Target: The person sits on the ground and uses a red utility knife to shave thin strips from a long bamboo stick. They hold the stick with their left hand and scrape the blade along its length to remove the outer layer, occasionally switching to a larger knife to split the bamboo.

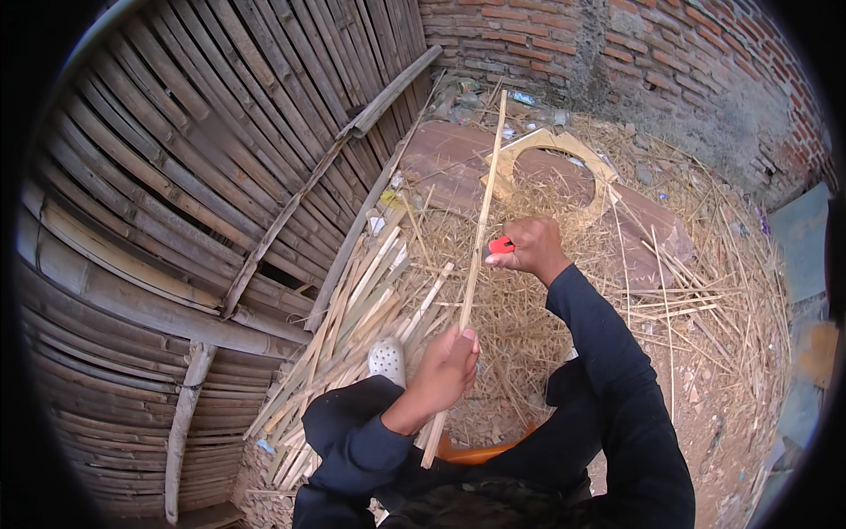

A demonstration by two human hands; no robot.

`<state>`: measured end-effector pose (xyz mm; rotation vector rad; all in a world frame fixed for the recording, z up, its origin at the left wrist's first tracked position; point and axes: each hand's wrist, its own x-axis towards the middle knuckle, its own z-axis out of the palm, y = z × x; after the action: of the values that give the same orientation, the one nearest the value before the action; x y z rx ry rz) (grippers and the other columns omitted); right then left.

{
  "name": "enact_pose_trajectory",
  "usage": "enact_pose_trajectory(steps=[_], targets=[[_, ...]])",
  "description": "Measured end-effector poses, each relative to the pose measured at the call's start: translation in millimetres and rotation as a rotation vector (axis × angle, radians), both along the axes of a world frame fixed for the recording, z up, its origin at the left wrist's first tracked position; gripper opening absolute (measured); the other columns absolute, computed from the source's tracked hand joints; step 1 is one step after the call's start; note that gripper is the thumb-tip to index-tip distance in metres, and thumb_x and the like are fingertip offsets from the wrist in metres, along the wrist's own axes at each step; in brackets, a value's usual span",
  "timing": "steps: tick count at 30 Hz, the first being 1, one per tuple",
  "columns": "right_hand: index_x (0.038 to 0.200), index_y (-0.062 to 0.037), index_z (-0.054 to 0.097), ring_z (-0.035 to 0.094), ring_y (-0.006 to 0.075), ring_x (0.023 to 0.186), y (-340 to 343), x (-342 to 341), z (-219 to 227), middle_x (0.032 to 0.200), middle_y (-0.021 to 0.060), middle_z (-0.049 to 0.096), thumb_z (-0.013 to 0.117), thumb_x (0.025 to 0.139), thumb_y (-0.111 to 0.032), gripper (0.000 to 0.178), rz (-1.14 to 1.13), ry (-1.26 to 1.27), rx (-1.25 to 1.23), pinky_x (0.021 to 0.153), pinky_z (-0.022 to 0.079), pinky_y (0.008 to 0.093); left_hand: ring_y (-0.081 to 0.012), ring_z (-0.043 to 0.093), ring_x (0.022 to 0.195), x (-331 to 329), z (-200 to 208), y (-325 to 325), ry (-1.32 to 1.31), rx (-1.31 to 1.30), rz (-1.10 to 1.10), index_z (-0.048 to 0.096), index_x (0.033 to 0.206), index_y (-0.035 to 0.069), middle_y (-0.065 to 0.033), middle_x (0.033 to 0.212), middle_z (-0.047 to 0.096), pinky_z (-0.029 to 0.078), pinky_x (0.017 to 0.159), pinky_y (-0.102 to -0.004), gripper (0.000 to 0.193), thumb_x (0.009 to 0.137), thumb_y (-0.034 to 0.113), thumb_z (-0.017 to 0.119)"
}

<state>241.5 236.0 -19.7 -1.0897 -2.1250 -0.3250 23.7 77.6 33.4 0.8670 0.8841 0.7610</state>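
Observation:
A long, pale bamboo strip (490, 194) runs upright through the middle of the view, from near my lap toward the wall. My left hand (448, 366) is closed round its lower part. In my closed right hand (531, 247) is a red-handled knife (501, 245), its dark end up against the strip about halfway along. Most of the handle is hidden by my fingers. Between my hands and the ground lies a heap of thin, curled bamboo shavings (520, 309).
Split bamboo strips (352, 313) are piled at my left, beside a white clog (386, 360). A bamboo slat wall (203, 141) rises on the left and a brick wall (538, 40) at the back. Ahead lie a brown board (441, 163) and a pale cut-out panel (502, 167).

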Motion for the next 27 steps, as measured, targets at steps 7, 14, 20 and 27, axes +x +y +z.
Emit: enact_pose_trajectory(steps=[7, 14, 20, 27], targets=[[0.053, -0.0138, 0.052, 0.054, 0.0239, 0.042, 5, 16, -6, 0.046, 0.0047, 0.050, 0.056, 0.071, -0.076, 0.065, -0.029, 0.015, 0.026, 0.042, 0.041, 0.0364, -0.0065, 0.024, 0.042, 8, 2, 11, -0.032, -0.022, -0.031, 0.042, 0.083, 0.010, 0.0043, 0.054, 0.030, 0.022, 0.041, -0.0246, 0.025, 0.103, 0.025, 0.038], [0.054, -0.0125, 0.051, 0.057, 0.0245, 0.047, -5, 26, -6, 0.048, 0.0053, 0.051, 0.057, 0.073, -0.073, 0.064, -0.047, -0.002, -0.025, 0.045, 0.042, 0.0370, -0.0055, 0.025, 0.043, 20, -13, 3, 0.066, 0.158, -0.056, 0.042, 0.085, 0.010, 0.0051, 0.055, 0.030, 0.023, 0.042, -0.0236, 0.023, 0.103, 0.025, 0.039], [0.068, -0.0028, 0.065, 0.064, 0.0341, 0.064, 24, 156, -43, 0.067, 0.0189, 0.064, 0.040, 0.086, -0.071, 0.075, -0.892, 0.650, -0.645, 0.060, 0.047, 0.0440, -0.0032, 0.033, 0.046, -1, 4, -28, 0.095, 0.168, -0.261, 0.045, 0.082, 0.009, 0.0057, 0.056, 0.036, 0.025, 0.043, -0.0225, 0.028, 0.102, 0.027, 0.040], [0.071, -0.0051, 0.061, 0.060, 0.0373, 0.056, -18, 17, 6, 0.055, 0.0174, 0.056, 0.050, 0.089, -0.058, 0.057, -0.214, 0.244, -0.459, 0.051, 0.045, 0.0451, -0.0066, 0.024, 0.040, -12, -4, 1, -0.098, 0.035, 0.077, 0.046, 0.085, 0.009, 0.0041, 0.052, 0.030, 0.024, 0.044, -0.0246, 0.026, 0.103, 0.028, 0.039]])
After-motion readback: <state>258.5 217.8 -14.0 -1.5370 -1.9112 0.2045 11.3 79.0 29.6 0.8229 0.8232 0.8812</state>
